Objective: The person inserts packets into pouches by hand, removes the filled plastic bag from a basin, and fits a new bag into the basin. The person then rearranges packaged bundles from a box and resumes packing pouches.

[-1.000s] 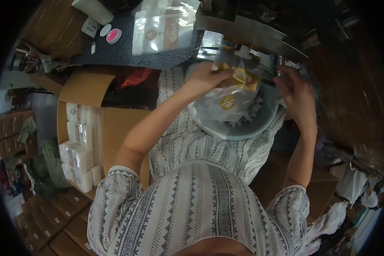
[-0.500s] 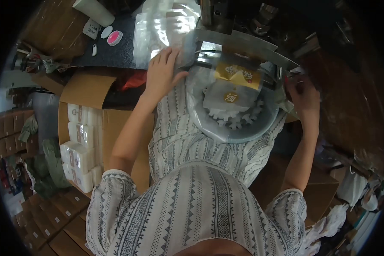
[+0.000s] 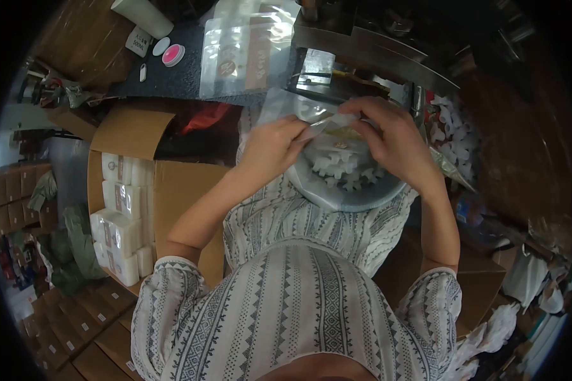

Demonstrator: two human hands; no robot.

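Note:
Over a round basin in the lap, my left hand pinches the edge of a clear plastic bag. My right hand reaches across from the right with its thumb and fingertips closed at the same bag's edge. White branched pieces lie in the basin below the hands. Behind the hands is a dark metal machine, and part of a yellow-printed bag shows between it and the basin. A stack of clear printed bags lies on the dark mat.
At the left stands an open cardboard box with packed white packets. A white cup, a bottle labelled 500ML and a small pink pot are on the mat. More white pieces lie right of the machine.
My left hand has moved from the bag stack to above the basin, now with a clear bag. My right hand has come inward from the far right to meet it.

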